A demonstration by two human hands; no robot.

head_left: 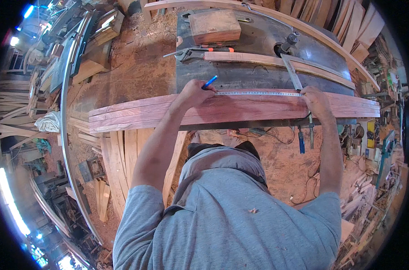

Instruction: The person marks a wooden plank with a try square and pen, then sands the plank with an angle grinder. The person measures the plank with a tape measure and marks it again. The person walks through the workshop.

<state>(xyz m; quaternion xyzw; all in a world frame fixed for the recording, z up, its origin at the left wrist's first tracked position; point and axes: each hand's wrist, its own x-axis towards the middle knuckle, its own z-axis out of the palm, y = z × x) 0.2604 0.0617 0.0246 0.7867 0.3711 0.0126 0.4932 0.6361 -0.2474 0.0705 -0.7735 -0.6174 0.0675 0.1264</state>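
Observation:
Several long reddish wooden boards [254, 108] lie side by side across the front of a dark metal worktable. Along their far edge stretches a white measuring tape [258, 93] with fine markings, spanning the gap between my hands. My left hand [196, 93] is closed around a blue pen [210, 82] and rests on the boards by the tape's left end. Closed at the tape's right end is my right hand [316, 101], beside a metal clamp [292, 74]. That clamp grips the boards; its blue handle [302, 141] hangs below the near edge.
On the worktable [254, 74] sit a wooden block [214, 26], an adjustable wrench [186, 55], orange-and-black-handled pliers [220, 49] and a narrow wooden strip [245, 57]. A long curved strip [276, 17] runs along the far side. Planks [116, 166] lean beneath the boards at left.

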